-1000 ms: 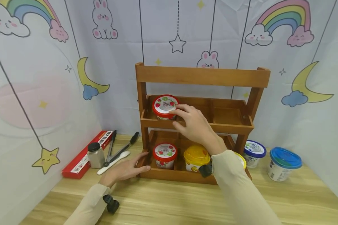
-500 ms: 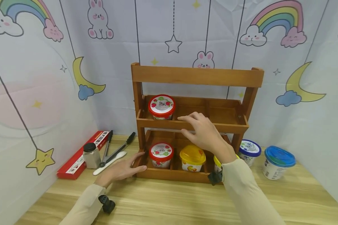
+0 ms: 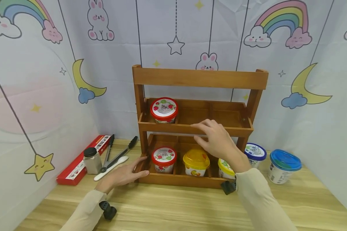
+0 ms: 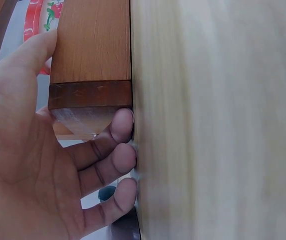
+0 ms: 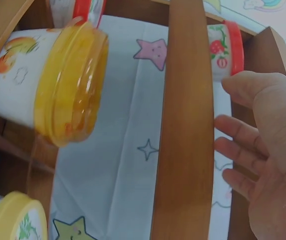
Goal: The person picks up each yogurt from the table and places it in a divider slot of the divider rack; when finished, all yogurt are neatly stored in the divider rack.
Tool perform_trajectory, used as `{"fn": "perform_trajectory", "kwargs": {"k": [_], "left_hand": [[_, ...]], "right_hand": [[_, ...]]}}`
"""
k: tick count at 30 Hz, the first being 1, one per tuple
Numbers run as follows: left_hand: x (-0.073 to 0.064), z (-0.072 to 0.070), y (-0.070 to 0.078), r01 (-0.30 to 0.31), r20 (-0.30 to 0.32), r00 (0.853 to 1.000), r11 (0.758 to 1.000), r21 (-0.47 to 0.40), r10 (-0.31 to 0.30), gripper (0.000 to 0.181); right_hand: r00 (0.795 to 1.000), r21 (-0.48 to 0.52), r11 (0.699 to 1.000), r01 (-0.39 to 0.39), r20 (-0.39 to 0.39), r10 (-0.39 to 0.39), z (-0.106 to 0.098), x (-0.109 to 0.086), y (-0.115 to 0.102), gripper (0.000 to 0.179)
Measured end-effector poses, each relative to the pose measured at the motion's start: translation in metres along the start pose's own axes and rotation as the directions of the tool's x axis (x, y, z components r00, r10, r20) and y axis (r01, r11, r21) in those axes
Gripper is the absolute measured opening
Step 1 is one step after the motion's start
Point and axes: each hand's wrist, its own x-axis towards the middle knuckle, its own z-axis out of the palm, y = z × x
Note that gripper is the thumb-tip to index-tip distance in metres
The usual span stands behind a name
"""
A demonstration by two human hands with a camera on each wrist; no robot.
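Note:
A two-tier wooden rack (image 3: 199,78) stands on the table. My left hand (image 3: 122,175) holds its lower left corner, thumb at the front and curled fingers at the side, as the left wrist view shows. My right hand (image 3: 218,139) hovers in front of the upper tier's front board with relaxed fingers and nothing in them. On that tier, at the left, sits a red-lidded tub (image 3: 164,110) with a strawberry print. Below are another red-lidded tub (image 3: 164,159), a tub with a domed yellow lid (image 3: 196,162) and a yellow-rimmed tub (image 3: 226,168), partly hidden by the right forearm.
Right of the rack stand a tub with a dark blue rim (image 3: 255,152) and a blue-lidded tub (image 3: 284,166). To the left lie a red box (image 3: 72,175), tongs (image 3: 120,154) and a white spoon (image 3: 111,168), beside a black-capped jar (image 3: 92,161). Printed cloth walls surround the table.
My right hand has let go of the upper red-lidded tub and moved right and down, away from it. The left hand stays at the rack's corner. The head view has shifted slightly.

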Motion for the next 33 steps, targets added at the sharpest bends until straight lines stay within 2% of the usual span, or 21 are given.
{"fn": "perform_trajectory", "kwargs": {"k": [7,12,17,23,33], "left_hand": [[0.0,0.0,0.001,-0.003,0.0,1.0,1.0,0.001,0.003,0.078],[0.0,0.0,0.001,-0.002,0.002,1.0,1.0,0.001,0.002,0.077],[0.001,0.001,0.0,-0.003,0.001,1.0,1.0,-0.006,0.003,0.079],[0.001,0.003,-0.001,-0.005,0.003,1.0,1.0,-0.012,0.005,0.078],[0.001,0.002,-0.001,-0.007,0.003,1.0,1.0,-0.007,0.007,0.079]], "right_hand": [[0.999,-0.055,0.998,-0.038,-0.029,0.036,-0.006,-0.014,0.009,0.038],[0.996,-0.059,0.996,-0.071,-0.064,0.067,-0.007,-0.024,0.019,0.037],[0.992,-0.048,0.997,-0.064,-0.116,0.058,-0.006,-0.035,0.028,0.035],[0.981,-0.063,0.995,-0.078,-0.183,0.066,-0.004,-0.046,0.036,0.034],[0.96,-0.023,0.996,-0.084,-0.271,0.075,-0.005,-0.065,0.054,0.033]]}}
